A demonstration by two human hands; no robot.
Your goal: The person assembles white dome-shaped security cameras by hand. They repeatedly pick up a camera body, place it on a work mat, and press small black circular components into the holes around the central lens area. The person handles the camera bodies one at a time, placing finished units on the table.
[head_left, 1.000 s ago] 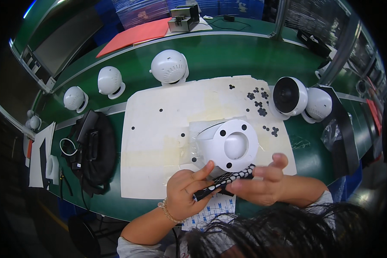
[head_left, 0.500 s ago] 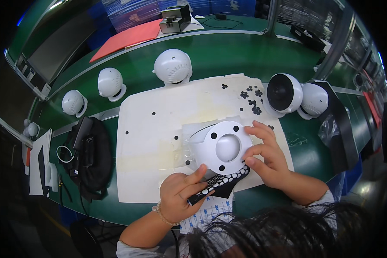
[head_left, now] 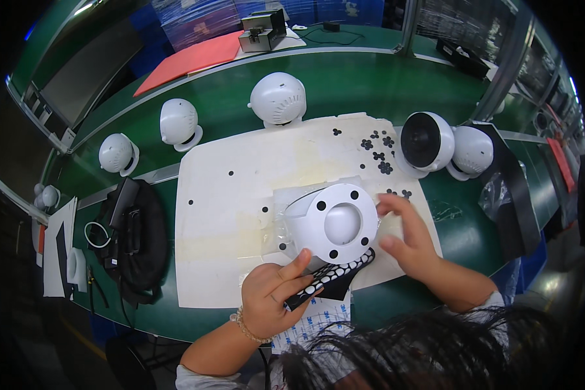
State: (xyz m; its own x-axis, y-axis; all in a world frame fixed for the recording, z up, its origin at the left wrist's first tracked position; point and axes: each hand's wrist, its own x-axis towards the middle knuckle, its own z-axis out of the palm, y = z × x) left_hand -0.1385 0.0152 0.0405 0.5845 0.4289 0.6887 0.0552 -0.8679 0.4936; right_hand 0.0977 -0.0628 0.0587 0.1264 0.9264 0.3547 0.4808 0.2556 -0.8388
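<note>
A white round device [head_left: 299, 211] lies on its side on a clear wrapped pad, its ring-shaped base [head_left: 352, 250] facing up toward me. Several black round pads, one of them a black dot [head_left: 364, 242] at the lower right, sit on that ring. My left hand [head_left: 270, 292] grips a black strip sheet with white round holes [head_left: 346, 268], and one of its fingers reaches the device's lower left edge. Just right of the base, my right hand [head_left: 409, 237] is off the device, fingers apart with nothing seen in them.
A cream board [head_left: 218, 247] lies underneath, with loose black dots and flower-shaped clusters [head_left: 385, 168] at its upper right. More white devices [head_left: 179, 123] stand along the back and a black-faced one [head_left: 426, 140] at the right. A black bag [head_left: 143, 240] rests at the left.
My right hand has drawn back from the base, uncovering the lower right black dot. The white devices along the back left have shifted to the right. My left hand stays put.
</note>
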